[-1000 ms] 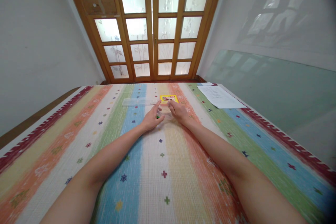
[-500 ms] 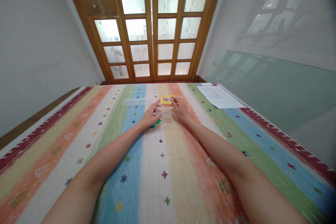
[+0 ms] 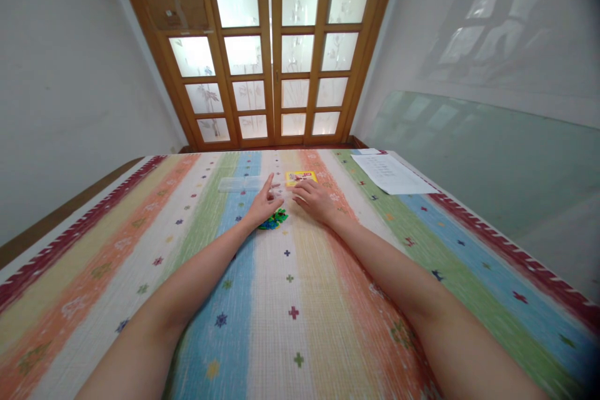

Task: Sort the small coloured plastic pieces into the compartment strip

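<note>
Near the middle of the table my left hand [image 3: 265, 204] has its thumb and index finger spread apart. Just below its thumb lies a pile of small green and blue pieces [image 3: 274, 220]. My right hand [image 3: 315, 199] faces it from the right, fingers bent loosely and pointing left. Beyond the right fingers rests a yellow box [image 3: 300, 177] with a printed red and white face, its lower edge partly covered by the hand. A clear plastic tray [image 3: 238, 184] lies flat to the left of my left hand. Whether clear plastic sits between the hands is too faint to tell.
A striped, patterned cloth [image 3: 293, 337] covers the table. White printed paper [image 3: 391, 175] lies at the far right edge. Behind the table stands a wooden door [image 3: 276, 87] with glass panes, and a pale green glass board [image 3: 492, 162] leans along the right wall.
My right hand has come off the yellow box and moved down and left. My left hand has shifted slightly left, uncovering more of the green and blue pile. The clear box between them no longer shows plainly.
</note>
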